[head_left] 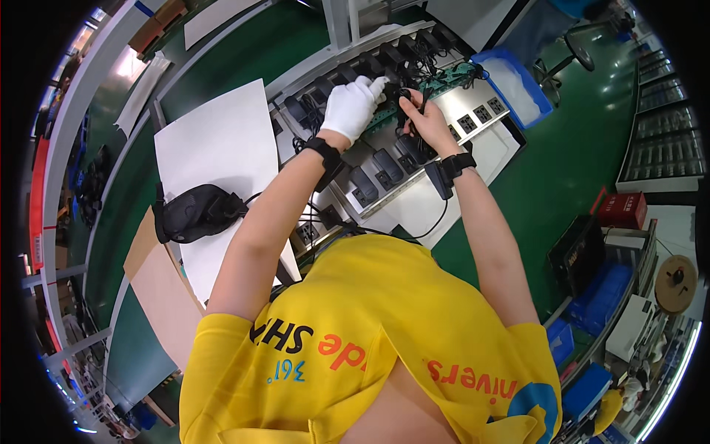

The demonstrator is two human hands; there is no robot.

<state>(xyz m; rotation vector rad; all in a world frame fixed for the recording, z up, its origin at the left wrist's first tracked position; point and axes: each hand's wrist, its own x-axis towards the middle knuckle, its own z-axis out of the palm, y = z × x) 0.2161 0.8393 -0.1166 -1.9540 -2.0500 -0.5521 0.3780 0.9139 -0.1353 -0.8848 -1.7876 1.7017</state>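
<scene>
My left hand [350, 109], in a white glove, reaches over a metal socket panel [467, 112] with its fingers closed at the tips. What they pinch, if anything, is too small to make out. Just to its right, my bare right hand [430, 124] is closed on a black cable [404, 98], and more dark cord hangs below the fingers. Black power adapters [387, 164] stand plugged in rows along the panel, on both sides of my hands. A green circuit board strip [448, 77] runs between the rows, partly hidden by my hands and tangled cords.
A white board [214, 133] lies left of the panel, with a black pouch [198, 213] on it. Brown cardboard [159, 285] is nearer me. Beyond the panel's right end sits a blue bin [515, 87]. A black cord [441, 220] hangs from my right wrist's black device.
</scene>
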